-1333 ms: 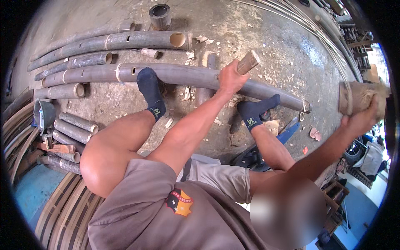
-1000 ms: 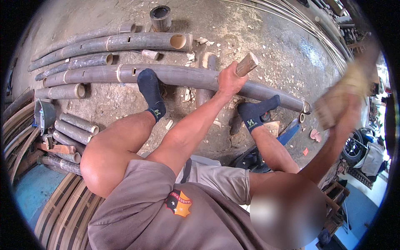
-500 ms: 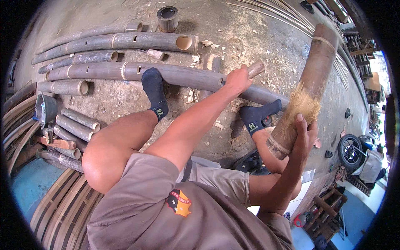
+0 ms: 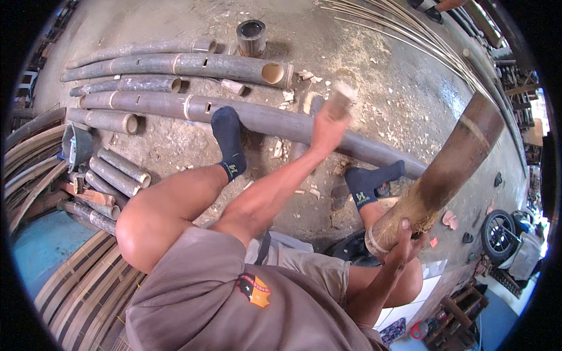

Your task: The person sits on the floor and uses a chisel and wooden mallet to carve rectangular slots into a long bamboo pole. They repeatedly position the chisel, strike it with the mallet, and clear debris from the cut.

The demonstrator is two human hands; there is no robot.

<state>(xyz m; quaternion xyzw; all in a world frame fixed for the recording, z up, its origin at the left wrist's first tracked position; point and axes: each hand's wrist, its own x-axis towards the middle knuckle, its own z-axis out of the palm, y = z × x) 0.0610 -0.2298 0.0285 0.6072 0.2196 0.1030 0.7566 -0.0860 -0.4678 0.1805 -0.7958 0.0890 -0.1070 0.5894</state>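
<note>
My left hand (image 4: 328,134) is closed around a wooden handle (image 4: 339,100), blurred by motion, whose battered end points up and away from me. It looks like a chisel, its blade hidden. This hand is over a long dark bamboo pole (image 4: 266,121) lying across the floor. At the right, my right hand (image 4: 404,243) grips a thick bamboo mallet (image 4: 456,164) near its lower end, beside a pale frayed patch. The mallet tilts up to the right, apart from the handle. My left socked foot (image 4: 227,131) rests against the pole; my right foot (image 4: 374,178) is near its right end.
Several more bamboo poles (image 4: 222,65) lie beyond at the left. A dark-filled can (image 4: 251,40) stands behind them. Short bamboo pieces (image 4: 120,169) and a grey bucket (image 4: 76,145) are at the left. Wood chips (image 4: 374,117) litter the floor. Thin strips (image 4: 404,35) lie far right.
My left hand has shifted left and toward me, and the handle points more steeply away. The mallet has swung right and lower, its frayed patch turned. The whole view has shifted slightly.
</note>
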